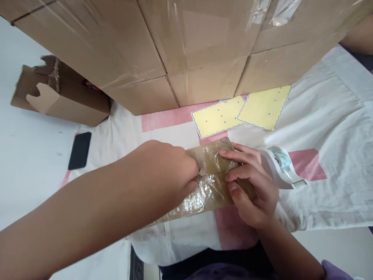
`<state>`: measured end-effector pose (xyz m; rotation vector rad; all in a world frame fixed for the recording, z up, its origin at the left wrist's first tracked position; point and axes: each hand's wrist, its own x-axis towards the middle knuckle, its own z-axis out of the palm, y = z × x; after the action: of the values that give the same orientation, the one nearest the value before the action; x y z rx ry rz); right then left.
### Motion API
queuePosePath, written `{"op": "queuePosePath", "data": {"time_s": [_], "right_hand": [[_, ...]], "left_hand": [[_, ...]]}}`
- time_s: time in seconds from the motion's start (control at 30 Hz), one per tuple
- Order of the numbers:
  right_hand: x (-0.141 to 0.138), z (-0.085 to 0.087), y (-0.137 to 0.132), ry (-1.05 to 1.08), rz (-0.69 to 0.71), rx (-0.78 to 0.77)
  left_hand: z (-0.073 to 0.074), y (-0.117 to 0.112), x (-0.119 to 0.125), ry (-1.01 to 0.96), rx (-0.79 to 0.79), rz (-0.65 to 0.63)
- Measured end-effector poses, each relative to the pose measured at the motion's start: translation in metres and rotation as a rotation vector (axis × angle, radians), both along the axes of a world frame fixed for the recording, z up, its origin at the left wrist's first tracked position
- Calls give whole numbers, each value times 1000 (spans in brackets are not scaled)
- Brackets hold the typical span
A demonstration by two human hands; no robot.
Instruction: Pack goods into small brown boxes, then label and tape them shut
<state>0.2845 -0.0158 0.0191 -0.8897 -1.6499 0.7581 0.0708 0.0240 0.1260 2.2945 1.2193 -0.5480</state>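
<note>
A small cardboard package (212,188), wrapped in shiny clear tape, lies on the cloth in front of me. Across its left part, my left hand (166,169) is closed in a fist, and the back of the hand hides what the fingers pinch. My right hand (253,186) grips the package's right end, fingertips and thumb pressed on its top. Just right of that hand sits a grey-white tape dispenser (281,167) with a roll of tape in it.
Large taped cardboard boxes (210,50) rise along the back. Two yellow scalloped-edge sheets (218,116) overlap before them. An opened carton (78,103) and a black phone (79,150) are at left. Part of another person (359,37) shows at the far right.
</note>
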Motion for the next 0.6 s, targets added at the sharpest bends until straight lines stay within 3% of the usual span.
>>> {"op": "queuePosePath", "data": {"time_s": [0.27, 0.47, 0.6], "right_hand": [[0, 0, 0, 1, 10, 6], [1, 0, -2, 0, 29, 1], [3, 0, -2, -4, 44, -5]], "left_hand": [[6, -6, 11, 78, 122, 62], [9, -3, 12, 101, 112, 61], [15, -1, 16, 251, 108, 143]]}}
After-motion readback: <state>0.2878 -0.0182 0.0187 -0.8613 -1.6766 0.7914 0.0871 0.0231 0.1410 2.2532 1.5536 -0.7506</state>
